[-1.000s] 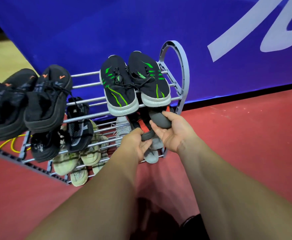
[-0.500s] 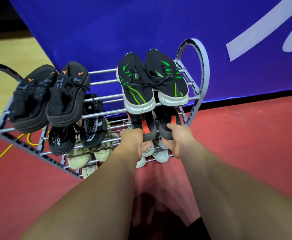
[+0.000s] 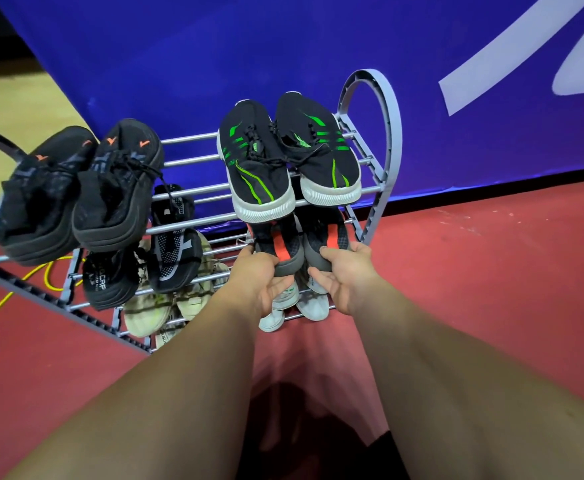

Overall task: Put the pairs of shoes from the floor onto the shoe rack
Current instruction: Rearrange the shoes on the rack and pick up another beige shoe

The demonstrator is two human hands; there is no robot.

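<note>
Your widest gap is the bare bars on the top shelf of the shoe rack (image 3: pixel 193 161), between the orange-marked black pair (image 3: pixel 117 188) and the green-striped pair (image 3: pixel 259 168). Those green-striped soles overhang the middle tier, and the arched end frame (image 3: pixel 393 140) walls its right side.

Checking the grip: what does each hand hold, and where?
Left hand: left red-striped shoe, by its heel; right hand: right shoe, by its heel.
</note>
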